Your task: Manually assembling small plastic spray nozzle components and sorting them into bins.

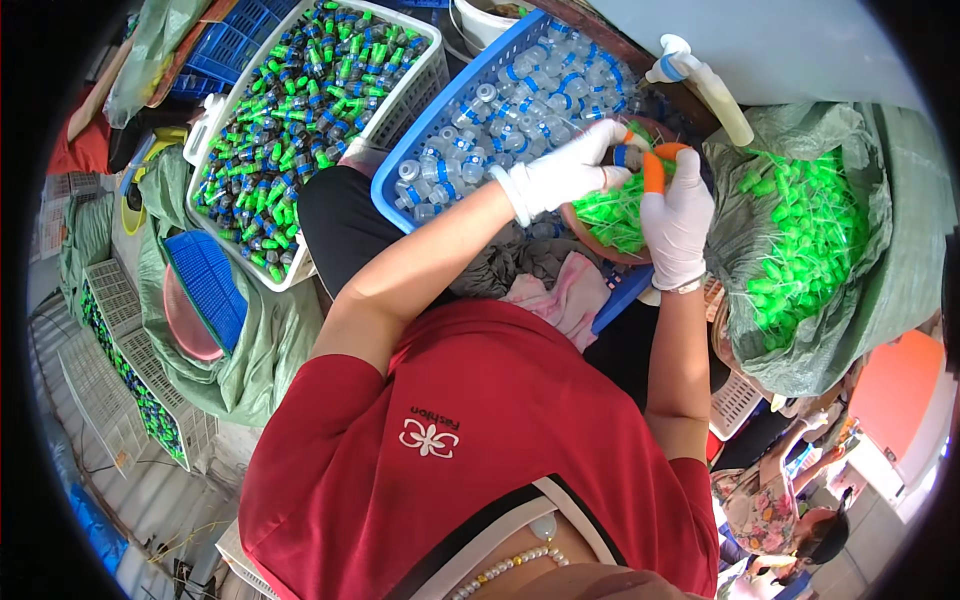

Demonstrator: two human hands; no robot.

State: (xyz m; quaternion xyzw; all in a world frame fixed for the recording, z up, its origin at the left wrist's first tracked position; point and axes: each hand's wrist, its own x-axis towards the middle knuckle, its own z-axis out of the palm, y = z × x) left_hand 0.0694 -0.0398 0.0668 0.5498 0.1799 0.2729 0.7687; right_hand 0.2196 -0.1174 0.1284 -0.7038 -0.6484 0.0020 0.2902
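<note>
Basically, btl (628, 157) (blue-banded), btwn L hand (568, 172), R hand (676, 222)

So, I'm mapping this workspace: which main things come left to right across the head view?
White basket of green-and-dark pieces, blue basket of clear bottles, gloved right hand, green sack of green pieces.

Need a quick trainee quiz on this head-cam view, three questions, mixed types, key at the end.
1. True or false: the left hand, holding a small blue-banded piece, wears a white glove.
2. The basket of clear bottles is: A) red; B) blue; C) white.
3. Fill in: in the picture, the woven sack of bright-green pieces sits to the ____ of that basket.

Key: 1. True. 2. B. 3. Right.
</note>
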